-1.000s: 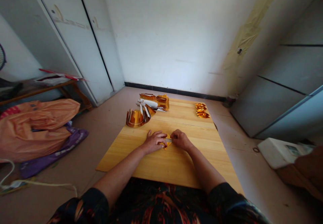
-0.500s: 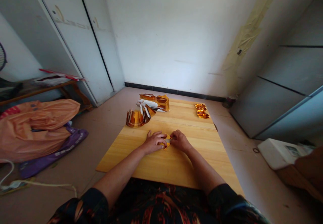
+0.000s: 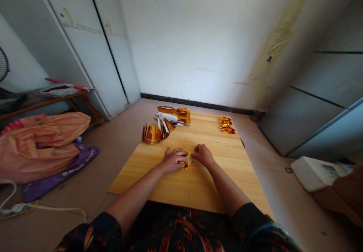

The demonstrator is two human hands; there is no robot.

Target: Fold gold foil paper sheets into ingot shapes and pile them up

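Note:
A small piece of gold foil paper (image 3: 186,164) with a greyish-white strip facing up lies on the wooden board in front of me. My left hand (image 3: 173,160) holds it down from the left, thumb and fingers on either side of the strip. At its right end my right hand (image 3: 203,155) has thumb and fingertips pinched at the paper's edge; the fine detail there is too small to make out. Farther back on the left are a curled stack of gold foil sheets (image 3: 154,131) and a second stack (image 3: 181,115). Several folded gold foil pieces (image 3: 227,125) sit at the back right.
The wooden board (image 3: 227,161) reaches from my lap towards the wall. A peach-coloured bag (image 3: 42,142) and a purple bag (image 3: 65,174) lie on the floor to the left, near a pale cable (image 3: 59,208). To the right stands a white box (image 3: 312,172).
My right hand has shifted slightly up and to the right along the paper's edge, showing more of the pale strip. My left hand stays nearly in place.

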